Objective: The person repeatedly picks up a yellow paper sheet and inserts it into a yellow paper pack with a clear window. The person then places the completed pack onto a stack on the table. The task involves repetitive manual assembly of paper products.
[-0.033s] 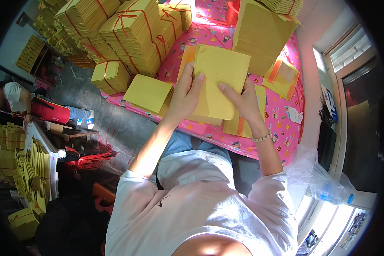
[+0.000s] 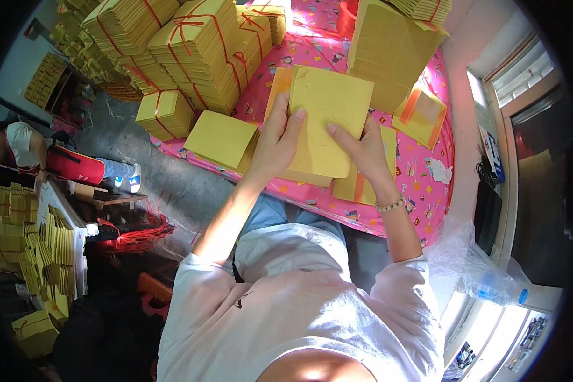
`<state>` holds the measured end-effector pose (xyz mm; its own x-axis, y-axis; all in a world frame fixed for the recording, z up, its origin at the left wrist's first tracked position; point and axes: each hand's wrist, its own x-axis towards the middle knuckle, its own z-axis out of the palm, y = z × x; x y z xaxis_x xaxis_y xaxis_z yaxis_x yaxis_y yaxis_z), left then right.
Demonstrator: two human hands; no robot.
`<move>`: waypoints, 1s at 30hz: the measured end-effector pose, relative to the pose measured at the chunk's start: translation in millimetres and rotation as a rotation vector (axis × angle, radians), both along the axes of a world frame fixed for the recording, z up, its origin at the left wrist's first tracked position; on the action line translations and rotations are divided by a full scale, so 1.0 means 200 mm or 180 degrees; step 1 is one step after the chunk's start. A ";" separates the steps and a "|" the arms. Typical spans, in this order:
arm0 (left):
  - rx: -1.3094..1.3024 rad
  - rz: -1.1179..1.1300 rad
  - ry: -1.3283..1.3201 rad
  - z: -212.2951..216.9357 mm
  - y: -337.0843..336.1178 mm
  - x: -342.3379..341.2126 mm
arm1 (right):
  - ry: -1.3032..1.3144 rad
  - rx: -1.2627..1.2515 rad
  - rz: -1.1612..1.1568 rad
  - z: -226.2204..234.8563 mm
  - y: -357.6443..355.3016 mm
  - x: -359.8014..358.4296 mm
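Both my hands hold a stack of yellow paper sheets above a table covered with a pink patterned cloth. My left hand grips the stack's left edge, thumb on top. My right hand, with a bead bracelet at the wrist, grips its lower right part. Under the held stack lie more yellow sheets with an orange stripe. A loose yellow stack lies just left of my left hand.
Large bundles of yellow paper tied with red string fill the table's far left, with a small bundle at its edge. A tall yellow stack and an orange-banded packet stand at the right. A person sits at far left near red string. A plastic bottle lies at lower right.
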<state>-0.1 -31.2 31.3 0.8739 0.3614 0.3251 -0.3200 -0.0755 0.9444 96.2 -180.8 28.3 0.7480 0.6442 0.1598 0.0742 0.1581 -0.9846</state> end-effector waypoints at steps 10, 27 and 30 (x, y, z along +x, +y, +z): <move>-0.0988 -0.0314 0.0563 0.03 0.03 0.02 | 0.0368 -0.0030 0.0152 -0.01 0.02 0.02; -0.1358 -0.0297 0.0936 -0.05 0.06 0.07 | 0.1056 -0.0087 0.0366 -0.07 0.03 0.06; -0.1455 -0.0239 0.1086 -0.06 0.06 0.08 | 0.1102 -0.0107 0.0385 -0.08 0.04 0.06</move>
